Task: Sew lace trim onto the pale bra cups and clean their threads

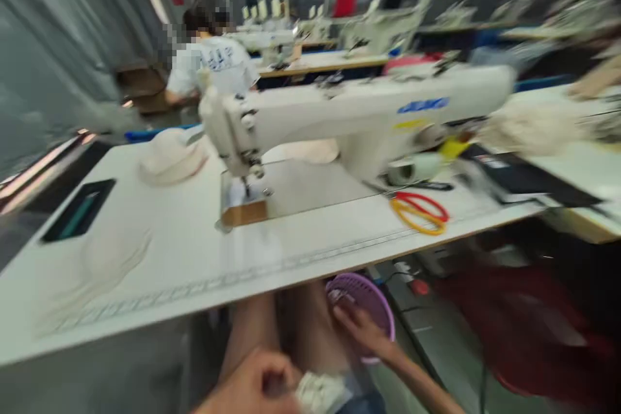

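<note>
Low in the view, over my lap, my left hand [262,383] is curled closed at a crumpled white cloth [321,392], which shows beside its fingers. Blur hides the exact grip. My right hand [361,330] is open with fingers stretched out, next to my knee and in front of a purple plastic basket [383,310]. Nothing shows in that hand. Above my legs is the sewing table [310,249], bearing a white sewing machine [310,113] with its needle at the left end.
Scissors [420,212] with red and yellow handles lie right of the machine, near a thread cone [412,168]. Pale fabric pieces [169,155] and a dark phone-like object [80,210] are at the left. A person [218,65] works behind. A red stool [528,330] stands at lower right.
</note>
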The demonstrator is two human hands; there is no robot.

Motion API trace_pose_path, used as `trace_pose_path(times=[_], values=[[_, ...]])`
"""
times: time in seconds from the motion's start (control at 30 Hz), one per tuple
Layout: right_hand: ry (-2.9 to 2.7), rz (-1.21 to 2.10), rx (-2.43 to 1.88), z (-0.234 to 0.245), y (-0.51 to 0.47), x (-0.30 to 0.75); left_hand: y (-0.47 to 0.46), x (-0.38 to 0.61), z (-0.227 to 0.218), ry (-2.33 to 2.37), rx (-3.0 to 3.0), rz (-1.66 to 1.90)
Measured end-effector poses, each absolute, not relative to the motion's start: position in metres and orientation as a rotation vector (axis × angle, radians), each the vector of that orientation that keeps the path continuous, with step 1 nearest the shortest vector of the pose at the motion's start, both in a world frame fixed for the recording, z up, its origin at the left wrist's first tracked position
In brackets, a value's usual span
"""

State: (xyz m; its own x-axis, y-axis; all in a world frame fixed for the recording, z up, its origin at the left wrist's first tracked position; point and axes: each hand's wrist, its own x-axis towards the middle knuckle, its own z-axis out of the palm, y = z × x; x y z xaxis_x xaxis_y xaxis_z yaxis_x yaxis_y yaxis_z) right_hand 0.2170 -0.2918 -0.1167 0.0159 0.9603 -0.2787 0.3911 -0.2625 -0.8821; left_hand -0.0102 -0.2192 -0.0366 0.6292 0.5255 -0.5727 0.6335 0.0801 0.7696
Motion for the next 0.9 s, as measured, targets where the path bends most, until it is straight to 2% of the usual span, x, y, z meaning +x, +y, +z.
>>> trace_pose_path(times=[0.1, 0.23, 0.3, 0.53, 0.9], values=[[-1.402, 1.464, -1.468, -0.112, -0.288, 0.202, -0.210, -0.033, -0.042, 0.773, 1.456, -0.081], [-1.545, 1.773, -1.085, -0.073, -0.279, 0.186, -0.207, -0.044, -0.046, 0.662, 1.395, -0.023], [-1.604, 1.868, -1.077, -0.057, -0.275, 0.174, -0.209, -0.047, -0.047, 0.686, 1.452, -0.015], [-1.676, 1.792, -1.446, -0.059, -0.275, 0.152, -0.213, -0.055, -0.046, 0.816, 1.543, -0.050], [-1.539, 1.873, -1.281, -0.051, -0.269, 0.148, -0.211, -0.049, -0.037, 0.836, 1.515, -0.053]])
